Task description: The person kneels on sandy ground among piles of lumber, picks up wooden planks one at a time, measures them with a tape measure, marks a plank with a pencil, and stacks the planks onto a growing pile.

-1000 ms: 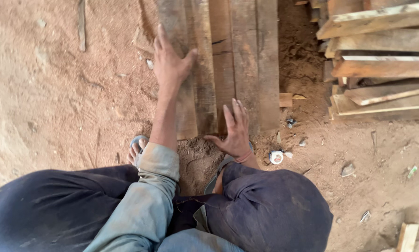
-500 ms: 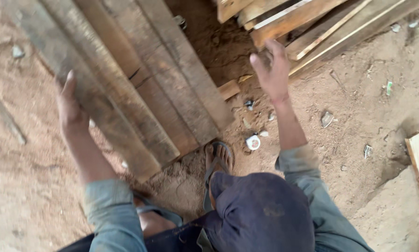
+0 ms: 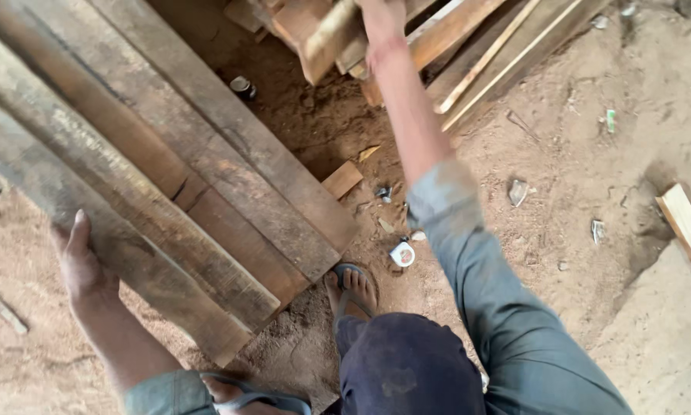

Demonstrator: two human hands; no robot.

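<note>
From my feed, the head view is evenly lit by soft, diffuse daylight with no glare. Shadows are faint, deepest in the gap between the planks point(image 3: 168, 177) and the lumber stack point(image 3: 437, 46). My right hand point(image 3: 384, 15) smears with motion blur at the top edge; the left hand point(image 3: 80, 261) stays fairly sharp.

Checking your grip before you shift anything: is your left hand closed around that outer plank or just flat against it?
Flat against it. The left hand rests open on the edge of the outer plank, fingers straight, not curled around.
</note>
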